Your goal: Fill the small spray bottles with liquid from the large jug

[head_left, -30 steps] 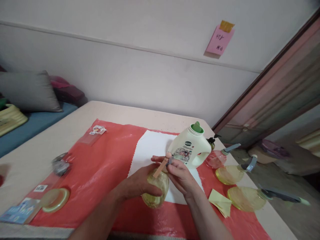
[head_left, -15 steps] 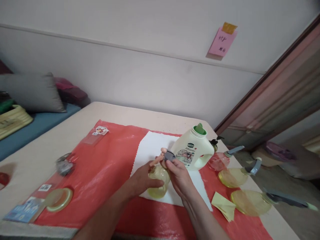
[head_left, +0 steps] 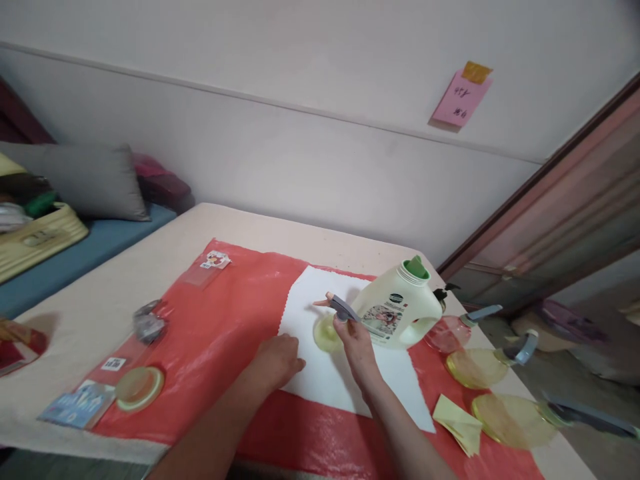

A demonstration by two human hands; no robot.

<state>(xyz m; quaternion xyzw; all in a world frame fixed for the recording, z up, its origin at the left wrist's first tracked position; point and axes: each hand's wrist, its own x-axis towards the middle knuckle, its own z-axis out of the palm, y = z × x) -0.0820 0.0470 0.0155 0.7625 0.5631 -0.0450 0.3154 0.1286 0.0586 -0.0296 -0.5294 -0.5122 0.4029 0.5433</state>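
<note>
A small yellow spray bottle (head_left: pixel 326 331) with a grey trigger head (head_left: pixel 341 307) stands upright on a white sheet (head_left: pixel 320 373). My right hand (head_left: pixel 356 340) grips it at the trigger head and neck. My left hand (head_left: pixel 276 360) rests on the sheet's left edge, fingers curled, apart from the bottle and holding nothing. A pale green detergent jug (head_left: pixel 395 308) with a green cap lies tilted just behind the bottle.
A red mat (head_left: pixel 210 340) covers the beige table (head_left: pixel 100 293). Right of it lie a pink spray bottle (head_left: pixel 443 333), two yellow spray bottles (head_left: pixel 475 367) (head_left: pixel 515 420) and a folded yellow cloth (head_left: pixel 457 423). A round lid (head_left: pixel 139 387), packets and a card lie left. Cushions sit beyond.
My left hand let go of the yellow bottle and dropped to the sheet. My right hand moved the bottle away from me and stood it on the sheet near the jug.
</note>
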